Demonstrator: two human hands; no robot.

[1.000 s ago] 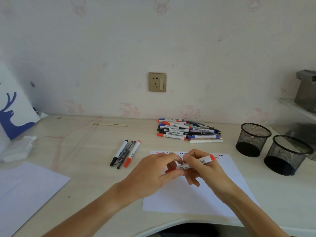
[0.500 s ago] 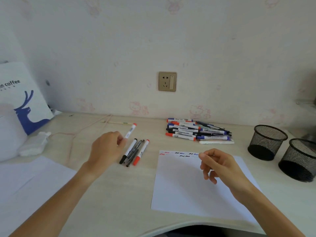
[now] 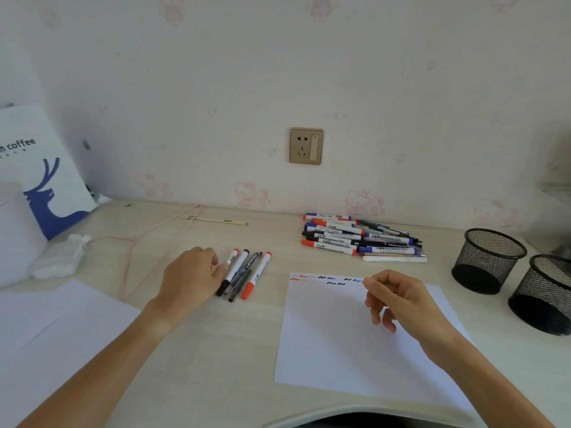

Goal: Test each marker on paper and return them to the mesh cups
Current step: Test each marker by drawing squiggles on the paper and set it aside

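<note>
Red-capped marker (image 3: 231, 257) sits right at the left hand (image 3: 188, 279)'s fingertips, looks like they touch it, in a row of five pens. Right hand (image 3: 398, 301) hovers over the paper (image 3: 340, 350), loosely curled, holding nothing. Two mesh cups (image 3: 488, 261) beyond it. Bag (image 3: 40, 168) reads "coffee".
</note>
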